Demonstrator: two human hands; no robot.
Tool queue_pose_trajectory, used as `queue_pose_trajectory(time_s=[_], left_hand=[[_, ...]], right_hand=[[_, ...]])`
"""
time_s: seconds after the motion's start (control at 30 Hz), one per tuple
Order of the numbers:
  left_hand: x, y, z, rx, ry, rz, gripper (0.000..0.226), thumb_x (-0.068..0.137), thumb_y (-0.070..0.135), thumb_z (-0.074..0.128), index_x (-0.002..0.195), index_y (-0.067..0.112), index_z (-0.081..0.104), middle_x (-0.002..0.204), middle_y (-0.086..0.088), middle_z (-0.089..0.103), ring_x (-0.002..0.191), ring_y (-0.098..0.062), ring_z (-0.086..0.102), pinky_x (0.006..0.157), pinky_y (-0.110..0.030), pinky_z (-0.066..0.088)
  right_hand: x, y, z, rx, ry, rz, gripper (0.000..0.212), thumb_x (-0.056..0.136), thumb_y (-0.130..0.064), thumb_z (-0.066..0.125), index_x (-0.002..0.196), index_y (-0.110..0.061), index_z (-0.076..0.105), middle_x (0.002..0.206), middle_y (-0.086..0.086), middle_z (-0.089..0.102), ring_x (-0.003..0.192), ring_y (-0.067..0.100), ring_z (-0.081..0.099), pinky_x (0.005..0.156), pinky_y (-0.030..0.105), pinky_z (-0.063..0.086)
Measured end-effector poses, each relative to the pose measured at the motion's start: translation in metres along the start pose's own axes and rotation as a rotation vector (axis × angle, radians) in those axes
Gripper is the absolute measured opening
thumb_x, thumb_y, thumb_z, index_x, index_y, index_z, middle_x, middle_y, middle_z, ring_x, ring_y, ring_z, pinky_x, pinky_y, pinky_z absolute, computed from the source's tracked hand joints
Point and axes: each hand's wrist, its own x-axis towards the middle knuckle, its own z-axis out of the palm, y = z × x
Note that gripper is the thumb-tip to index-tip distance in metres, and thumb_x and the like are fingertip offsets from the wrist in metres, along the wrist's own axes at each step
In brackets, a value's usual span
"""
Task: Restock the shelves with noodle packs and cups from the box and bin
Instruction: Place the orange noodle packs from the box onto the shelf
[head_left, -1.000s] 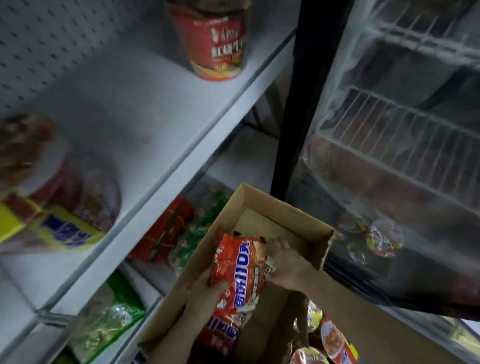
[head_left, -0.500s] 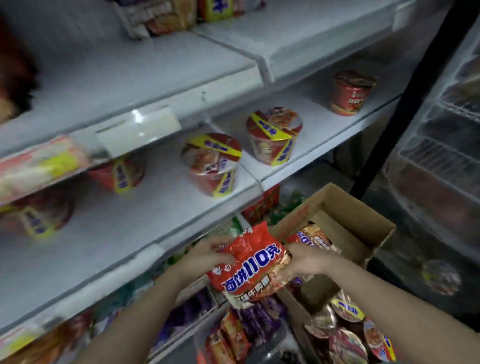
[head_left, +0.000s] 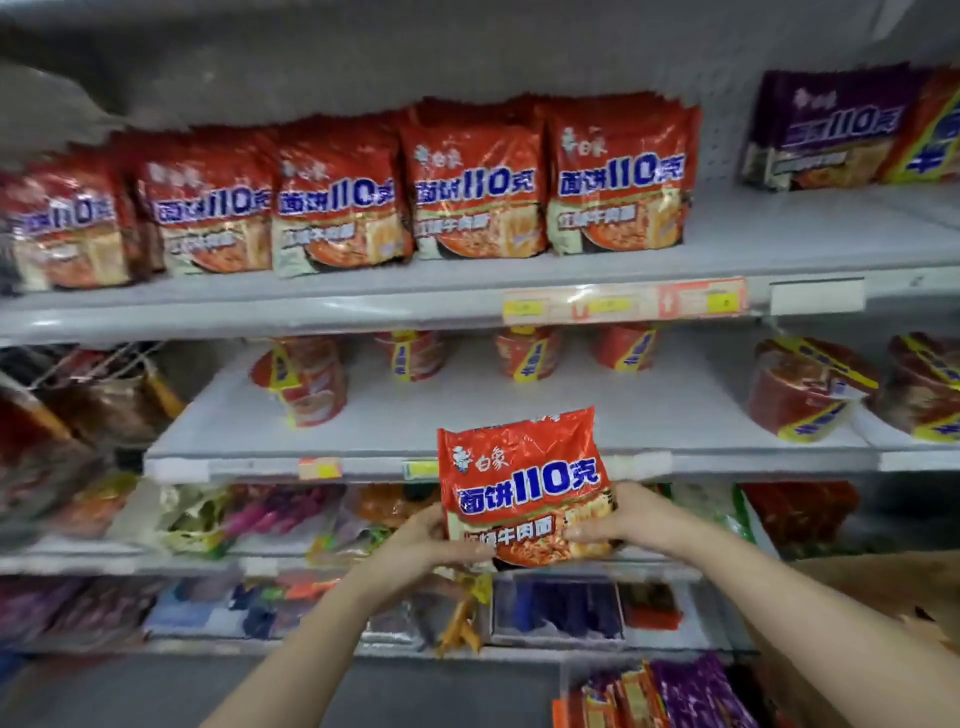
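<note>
1. Nearest, at 6 o'clock, both forearms reach up from the bottom edge. The left hand grips the lower left edge of a red pack; the right hand pinches its lower right edge, thumb on the front.
2. The pack is upright, label outward, carried in the air in front of the cup shelf's front lip and not yet on any shelf.
3. At 4 o'clock a corner of the box shows; what is inside is out of view. At 5 o'clock purple and red packs lie low, perhaps in the bin, though blur makes this uncertain.
4. Beyond the pack, the cup shelf carries a few cups spaced well apart from 10 to 3 o'clock, with much bare surface between them.
5. Farthest, at 12 o'clock, the top shelf has a row of matching red packs, then a bare gap at 1 o'clock before the purple packs.
6. Judgement: restocking is midway. The red row looks well filled, and this pack probably belongs in that gap or on the row. The cup shelf needs most of the remaining work.
</note>
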Motion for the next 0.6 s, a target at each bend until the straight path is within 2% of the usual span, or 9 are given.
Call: queue_pose_trajectory(time_s=[0.07,0.17,0.23,0.3,0.33,0.43,0.5,0.57,0.6], left_hand=[[-0.032,0.005,-0.034,-0.015,0.125,0.064,0.069,0.068,0.026,0.091,0.126,0.014,0.056,0.119,-0.007,0.071,0.108,-0.032,0.069,0.094,-0.058,0.052],[-0.076,0.024,-0.083,0.0,0.302,0.172,0.048,0.077,0.025,0.084,0.119,0.016,0.063,0.11,-0.003,0.075,0.092,-0.019,0.072,0.08,-0.035,0.056],[-0.101,0.038,-0.116,0.003,0.395,0.245,0.041,0.078,0.026,0.082,0.115,0.017,0.066,0.107,-0.001,0.075,0.087,-0.013,0.071,0.074,-0.026,0.053],[-0.118,0.052,-0.152,0.017,0.485,0.307,0.039,0.079,0.024,0.08,0.114,0.015,0.067,0.106,-0.002,0.076,0.089,-0.014,0.072,0.073,-0.027,0.056],[-0.124,0.06,-0.172,0.02,0.532,0.342,0.037,0.079,0.022,0.08,0.113,0.015,0.067,0.105,-0.003,0.076,0.091,-0.017,0.072,0.074,-0.029,0.057],[-0.135,0.086,-0.233,0.028,0.666,0.424,0.036,0.077,0.026,0.081,0.109,0.019,0.067,0.1,-0.002,0.076,0.084,-0.014,0.071,0.067,-0.031,0.055],[-0.137,0.102,-0.271,0.049,0.712,0.483,0.03,0.081,0.025,0.079,0.108,0.021,0.067,0.096,0.003,0.076,0.076,-0.008,0.069,0.059,-0.026,0.054],[-0.133,0.119,-0.305,0.058,0.755,0.538,0.028,0.084,0.022,0.077,0.11,0.021,0.066,0.097,0.007,0.077,0.083,-0.009,0.071,0.065,-0.03,0.058],[-0.129,0.126,-0.32,0.071,0.774,0.557,0.029,0.085,0.023,0.077,0.112,0.021,0.066,0.1,0.009,0.076,0.09,-0.009,0.071,0.075,-0.03,0.059]], right_hand=[[0.013,-0.044,0.022,-0.032,-0.006,-0.085,0.033,0.076,-0.027,0.083,0.106,-0.026,0.069,0.097,-0.015,0.075,0.092,0.003,0.071,0.086,0.02,0.055],[0.03,-0.113,0.048,-0.079,-0.053,-0.224,0.027,0.079,-0.022,0.08,0.103,-0.027,0.068,0.093,-0.017,0.075,0.089,-0.003,0.069,0.087,0.02,0.054],[0.041,-0.162,0.062,-0.12,-0.09,-0.302,0.028,0.08,-0.02,0.08,0.103,-0.027,0.068,0.097,-0.01,0.076,0.09,0.002,0.069,0.085,0.026,0.056],[0.053,-0.209,0.074,-0.174,-0.124,-0.385,0.03,0.079,-0.015,0.081,0.105,-0.024,0.068,0.102,0.001,0.076,0.086,0.01,0.067,0.074,0.029,0.056],[0.06,-0.233,0.08,-0.189,-0.128,-0.432,0.03,0.079,-0.013,0.081,0.104,-0.024,0.068,0.1,0.0,0.076,0.083,0.008,0.066,0.069,0.027,0.054],[0.085,-0.299,0.099,-0.194,-0.063,-0.558,0.033,0.079,-0.005,0.079,0.097,-0.029,0.064,0.086,-0.018,0.071,0.07,-0.011,0.064,0.064,0.009,0.047],[0.105,-0.336,0.109,-0.193,0.043,-0.639,0.039,0.077,-0.002,0.08,0.097,-0.029,0.059,0.089,-0.022,0.065,0.067,-0.021,0.059,0.061,0.0,0.042],[0.128,-0.371,0.114,-0.228,0.158,-0.679,0.043,0.074,-0.012,0.084,0.102,-0.028,0.056,0.095,-0.016,0.067,0.07,-0.018,0.062,0.063,0.004,0.047],[0.14,-0.384,0.117,-0.245,0.197,-0.676,0.046,0.071,-0.02,0.086,0.105,-0.028,0.056,0.098,-0.011,0.069,0.075,-0.009,0.066,0.067,0.012,0.053]])
